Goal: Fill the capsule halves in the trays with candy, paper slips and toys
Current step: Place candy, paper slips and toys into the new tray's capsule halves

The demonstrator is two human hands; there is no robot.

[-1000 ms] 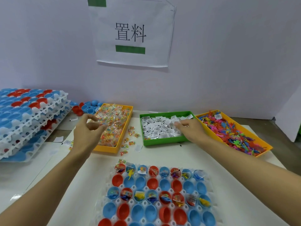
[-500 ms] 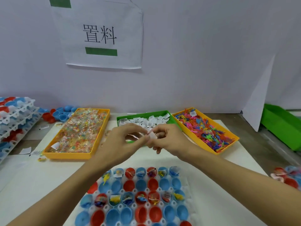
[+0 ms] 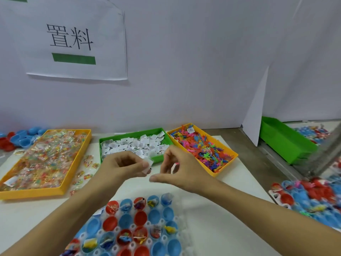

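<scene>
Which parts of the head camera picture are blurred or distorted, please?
Head view: the right edge is smeared, so the filled tray there loses detail; wide-angle bending curves the wall sign; lighting is soft and even, with only a faint shadow under the sign; the left hand and its paper slip stay fairly sharp.

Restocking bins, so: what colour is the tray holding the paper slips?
Green, clearest in the head view: the paper-slip tray sits between two orange-yellow trays.

My left hand (image 3: 122,168) is raised in front of the green tray (image 3: 158,159), fingers (image 3: 145,165) curled, pinching a paper slip (image 3: 148,162). My right hand (image 3: 181,169) hangs just beside it, fingers loosely curled, thumb stretched toward the left hand. Both forearms are bare.
</scene>
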